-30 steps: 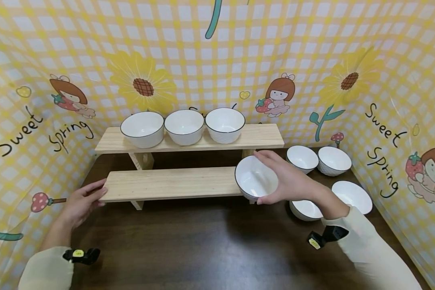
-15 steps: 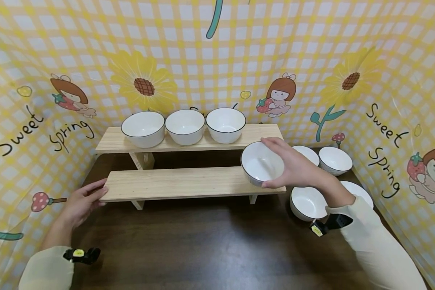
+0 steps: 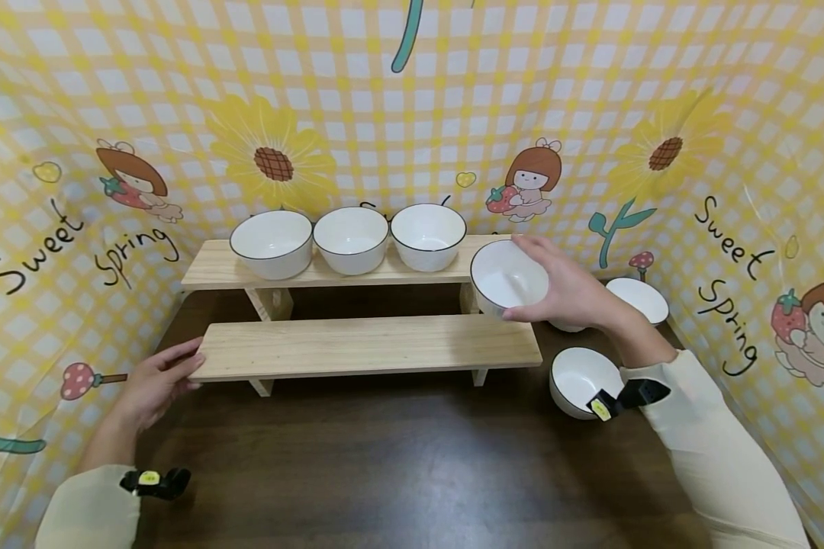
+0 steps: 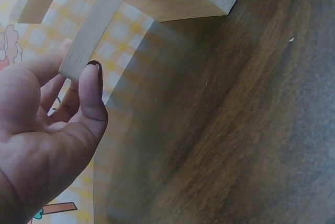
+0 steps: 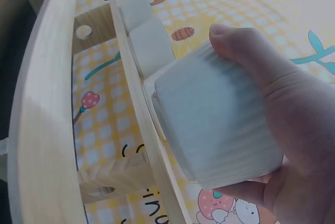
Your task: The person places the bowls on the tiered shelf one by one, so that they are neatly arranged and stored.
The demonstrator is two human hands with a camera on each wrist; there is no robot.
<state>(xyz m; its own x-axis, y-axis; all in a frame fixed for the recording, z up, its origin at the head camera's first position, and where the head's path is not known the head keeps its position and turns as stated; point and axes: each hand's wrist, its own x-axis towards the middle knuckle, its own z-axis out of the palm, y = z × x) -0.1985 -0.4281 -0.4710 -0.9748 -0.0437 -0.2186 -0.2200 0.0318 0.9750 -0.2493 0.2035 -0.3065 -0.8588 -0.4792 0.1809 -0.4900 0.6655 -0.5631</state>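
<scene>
My right hand (image 3: 568,286) grips a white bowl (image 3: 510,278) with a thin dark rim, thumb and fingers spread around its side. The bowl is tilted, overlapping the right end of the upper board (image 3: 206,263) in the head view. Its ribbed outside (image 5: 220,114) faces the right wrist camera. My left hand (image 3: 154,387) pinches the left end of the lower board (image 3: 364,347) of a two-step wooden shelf; the left wrist view shows the thumb (image 4: 91,88) against the board end. Three white bowls stand in a row on the upper board, among them the rightmost bowl (image 3: 429,232).
At the right on the dark wooden table (image 3: 357,457) stand a near bowl (image 3: 584,377), a far bowl (image 3: 637,299) and another bowl (image 3: 567,326) mostly hidden behind my right hand. A yellow checked cloth (image 3: 384,107) surrounds the back and sides.
My right hand has raised the bowl from the right part of the lower board, moving back and right to the upper board's right end. My left hand has stayed on the board end.
</scene>
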